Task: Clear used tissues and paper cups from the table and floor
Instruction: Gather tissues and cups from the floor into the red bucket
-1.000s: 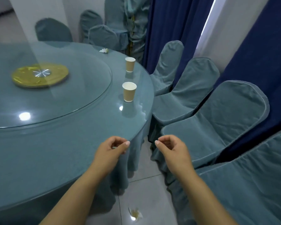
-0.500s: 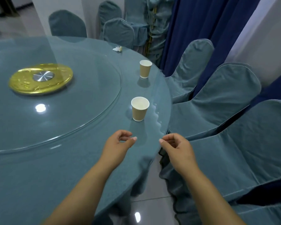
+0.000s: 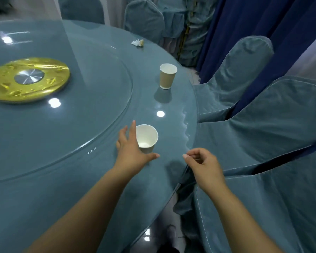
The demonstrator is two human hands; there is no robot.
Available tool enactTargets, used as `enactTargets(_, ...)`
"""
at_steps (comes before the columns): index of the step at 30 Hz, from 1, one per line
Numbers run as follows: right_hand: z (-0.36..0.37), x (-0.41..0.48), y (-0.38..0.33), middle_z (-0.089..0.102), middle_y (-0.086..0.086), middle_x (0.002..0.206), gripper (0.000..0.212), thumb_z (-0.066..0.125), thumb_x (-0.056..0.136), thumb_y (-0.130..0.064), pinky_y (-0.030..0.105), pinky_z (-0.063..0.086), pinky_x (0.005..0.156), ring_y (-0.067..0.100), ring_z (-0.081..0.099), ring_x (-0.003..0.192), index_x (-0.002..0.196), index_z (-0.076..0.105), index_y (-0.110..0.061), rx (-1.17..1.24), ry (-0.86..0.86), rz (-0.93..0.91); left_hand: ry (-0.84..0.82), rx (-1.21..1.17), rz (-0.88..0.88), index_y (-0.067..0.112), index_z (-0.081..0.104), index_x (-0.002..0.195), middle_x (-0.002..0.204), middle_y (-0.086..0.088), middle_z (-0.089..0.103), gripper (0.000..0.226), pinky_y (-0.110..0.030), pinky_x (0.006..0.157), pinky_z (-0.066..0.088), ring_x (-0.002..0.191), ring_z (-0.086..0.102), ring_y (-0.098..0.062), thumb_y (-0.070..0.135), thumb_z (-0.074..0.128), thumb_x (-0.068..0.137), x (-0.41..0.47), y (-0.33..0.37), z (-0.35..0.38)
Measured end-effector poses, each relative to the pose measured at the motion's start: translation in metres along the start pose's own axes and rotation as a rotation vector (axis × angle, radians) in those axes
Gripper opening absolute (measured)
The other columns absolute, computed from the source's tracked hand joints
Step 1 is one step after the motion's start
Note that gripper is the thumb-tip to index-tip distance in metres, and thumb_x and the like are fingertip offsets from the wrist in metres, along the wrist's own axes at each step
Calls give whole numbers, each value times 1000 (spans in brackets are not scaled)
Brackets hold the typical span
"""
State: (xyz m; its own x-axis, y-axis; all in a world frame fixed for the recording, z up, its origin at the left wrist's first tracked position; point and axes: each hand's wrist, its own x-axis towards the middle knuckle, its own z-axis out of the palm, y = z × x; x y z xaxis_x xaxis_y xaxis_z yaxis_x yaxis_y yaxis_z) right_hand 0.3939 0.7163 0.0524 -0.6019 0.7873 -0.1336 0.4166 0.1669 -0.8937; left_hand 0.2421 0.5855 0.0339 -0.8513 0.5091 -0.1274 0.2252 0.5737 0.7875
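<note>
Two brown paper cups with white insides stand near the right edge of the round teal table (image 3: 80,189). The near cup (image 3: 147,137) is right by my left hand (image 3: 130,148), whose fingers are spread along its left side and thumb lies below it, not closed round it. The far cup (image 3: 167,75) stands upright further along the edge. A crumpled white tissue (image 3: 138,42) lies at the table's far side. My right hand (image 3: 203,165) hovers over the table's edge, fingers loosely curled, holding nothing.
A glass turntable (image 3: 62,125) with a gold centre disc (image 3: 28,79) covers the table's middle. Teal-covered chairs (image 3: 263,125) crowd the right side, with dark blue curtains (image 3: 244,24) behind. A strip of tiled floor (image 3: 162,234) shows beneath the table's edge.
I have moved closer to the table. My left hand has opened and reached forward to the near cup. My right hand stays loosely curled beside the table's edge.
</note>
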Motion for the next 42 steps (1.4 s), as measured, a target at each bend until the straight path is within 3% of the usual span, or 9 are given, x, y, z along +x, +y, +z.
enactTargets(5, -25, 69, 0, 63, -4, 75, 9, 71, 82, -21, 19, 46, 68, 9, 58, 70, 77, 64, -20, -21, -123, -39, 82, 21, -95, 17, 6, 150, 157, -5, 12, 116, -34, 113, 18, 143, 13, -22, 33, 83, 66, 26, 8, 30)
enactTargets(8, -30, 101, -2, 62, -3, 74, 9, 71, 82, -20, 21, 47, 69, 10, 58, 70, 77, 64, -20, -24, -179, -51, 144, -6, -102, 10, 17, 148, 149, -6, 24, 101, -24, 101, 27, 136, 26, -19, 26, 81, 70, 33, 11, 39)
enactTargets(11, -23, 124, -8, 59, -4, 72, 8, 71, 82, -18, 16, 45, 63, 9, 54, 67, 80, 64, -14, -19, -236, -56, 190, -10, -110, 10, 22, 146, 145, -4, 29, 98, -17, 93, 24, 132, 29, -16, 25, 81, 69, 42, 14, 38)
enactTargets(17, 0, 176, -20, 58, -7, 70, 7, 70, 83, -19, 4, 39, 53, 5, 53, 63, 81, 65, -15, -66, -267, -74, 316, -25, -79, 12, 28, 145, 144, -6, 35, 97, -29, 106, 27, 133, 33, -21, 33, 82, 67, 80, 42, 16)
enactTargets(28, 32, 281, -53, 62, -7, 84, 12, 69, 82, -26, 25, 47, 69, 12, 58, 77, 87, 58, -23, -111, -168, -111, 406, -124, 17, 22, 32, 142, 136, -1, 41, 95, -28, 101, 32, 125, 40, -17, 41, 82, 64, 178, 70, -23)
enactTargets(31, 39, 320, -60, 57, -3, 108, 28, 71, 81, -25, 32, 48, 87, 16, 57, 98, 105, 56, -21, -167, -147, -176, 393, -178, -28, 27, 32, 141, 128, 4, 47, 102, -28, 94, 37, 118, 45, -15, 56, 75, 53, 200, 77, -21)
enactTargets(35, 46, 378, -74, 43, 3, 132, 61, 75, 76, -30, 36, 35, 107, 23, 40, 125, 129, 47, -18, -301, -113, -288, 397, -192, -88, 31, 33, 138, 123, 6, 51, 105, -30, 90, 41, 110, 51, -15, 65, 68, 45, 233, 83, -14)
enactTargets(38, 56, 421, -83, 30, 11, 144, 84, 78, 72, -35, 35, 22, 108, 30, 27, 133, 140, 34, -14, -399, -147, -346, 417, -190, -177, 32, 33, 137, 120, 7, 48, 104, -27, 85, 37, 104, 49, -13, 59, 72, 43, 255, 91, -5)
enactTargets(42, 75, 464, -84, 9, 12, 154, 105, 75, 71, -49, 42, 18, 112, 34, 14, 139, 149, 12, -15, -563, -311, -334, 446, -290, -277, 30, 32, 133, 116, 2, 51, 110, -27, 81, 40, 99, 52, -15, 57, 74, 34, 278, 95, 6)
